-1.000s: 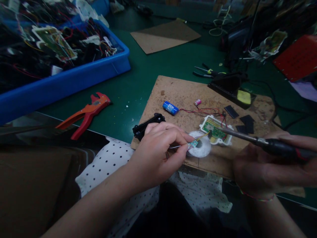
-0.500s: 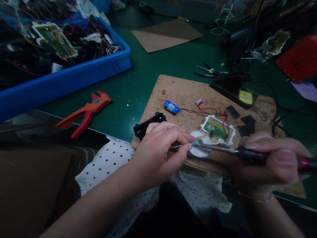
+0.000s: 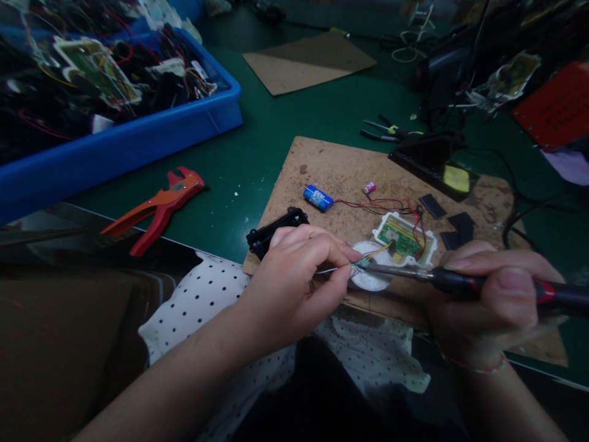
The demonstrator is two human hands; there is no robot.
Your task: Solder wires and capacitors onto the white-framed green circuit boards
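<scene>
A red-and-orange plier-shaped hand tool point(image 3: 156, 209) lies well left of the grip; a black open plastic housing point(image 3: 271, 231) sits at the left knuckles, partly hidden behind them; the left hand point(image 3: 301, 276) has thumb and index finger closed in a fine pinch on a tiny green circuit board point(image 3: 360, 265) with thin coloured wires point(image 3: 380, 248), which pokes out right of the fingertips; that pinch should be firm and the wrist braced, since so small a piece could easily twist; a white round disc point(image 3: 375, 283) lies under and right of the pinch, likely a useful rest; a white-framed green circuit board point(image 3: 399, 234) is beyond it to the right, best left clear of the hot shaft; the black-and-red-handled soldering iron point(image 3: 400, 271) reaches in from the right, its tip at the tiny board, though contact is too small to confirm; a brief, light touch away from the skin seems wise; the right hand point(image 3: 501, 298) is wrapped around the handle, well right of the pinch.
</scene>
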